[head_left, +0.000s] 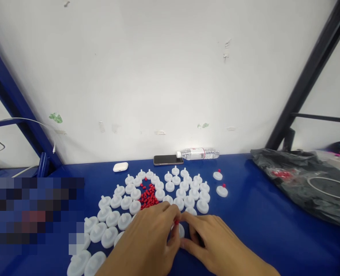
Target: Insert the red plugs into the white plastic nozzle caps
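Note:
At the front middle of the table, my left hand (154, 235) pinches a small red cap (177, 222) between thumb and fingers. Right beside it, my right hand (214, 237) curls its thumb and forefinger around the edge of a white plastic disc with a nozzle (181, 231), partly hidden behind the left fingers. The cap is at the top of this disc; whether it is seated cannot be made out. Loose red caps (148, 197) lie in a pile beyond my left hand. Many white nozzled discs (109, 237) surround the pile. Two discs with red caps (222, 191) stand apart to the right.
Along the wall lie a white earphone case (120, 167), a phone (167, 160) and a water bottle (198, 153). A dark plastic bag (302, 191) covers the right end of the blue table (245, 218), with a small bag of red pieces (282, 174) on it.

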The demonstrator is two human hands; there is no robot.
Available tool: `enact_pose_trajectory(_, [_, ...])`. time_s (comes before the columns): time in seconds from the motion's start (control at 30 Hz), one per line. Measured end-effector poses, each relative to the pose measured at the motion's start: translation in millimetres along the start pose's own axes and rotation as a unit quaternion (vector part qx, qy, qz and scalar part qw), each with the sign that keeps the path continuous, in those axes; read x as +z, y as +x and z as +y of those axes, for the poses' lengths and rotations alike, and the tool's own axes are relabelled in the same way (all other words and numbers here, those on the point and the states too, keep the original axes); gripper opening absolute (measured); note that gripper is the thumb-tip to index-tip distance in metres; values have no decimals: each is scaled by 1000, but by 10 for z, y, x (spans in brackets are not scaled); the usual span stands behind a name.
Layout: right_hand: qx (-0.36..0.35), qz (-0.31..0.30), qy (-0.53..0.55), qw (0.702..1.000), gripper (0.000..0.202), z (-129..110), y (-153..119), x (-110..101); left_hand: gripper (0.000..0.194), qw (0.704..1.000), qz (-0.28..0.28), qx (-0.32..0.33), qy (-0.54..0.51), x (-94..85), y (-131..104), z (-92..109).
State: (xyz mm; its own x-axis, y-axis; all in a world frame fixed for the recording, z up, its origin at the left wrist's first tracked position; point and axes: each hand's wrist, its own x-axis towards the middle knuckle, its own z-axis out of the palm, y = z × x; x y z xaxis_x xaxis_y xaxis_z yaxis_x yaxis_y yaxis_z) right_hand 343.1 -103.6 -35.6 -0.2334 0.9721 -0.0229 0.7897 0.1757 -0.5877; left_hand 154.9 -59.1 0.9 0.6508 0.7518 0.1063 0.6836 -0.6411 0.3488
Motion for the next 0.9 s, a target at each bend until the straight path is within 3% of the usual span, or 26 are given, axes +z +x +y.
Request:
enact_pose_trajectory(0.17, [0, -2, -5, 1000, 13, 0, 10, 6, 29, 999, -32, 31, -4, 7, 62, 3])
enact_pose_trajectory(0.37, [-7, 1, -9, 1000, 17, 2, 16, -2, 38, 995, -79, 19, 60, -30, 83, 4])
enact_pose_trajectory(0.57, [-4, -2, -2, 1000, 21, -2, 9, -10, 36, 992, -105, -4, 73, -19, 120, -27])
enact_pose_trajectory(0.77, [-1, -5, 0, 1000, 24, -3, 17, -25, 35, 993, -93, -1, 69, 0, 108, 7])
enact_pose_trajectory(0.9, [-5, -2, -4, 1000, 21, -3, 21, -20, 51, 991, -114, -7, 76, -12, 97, 21])
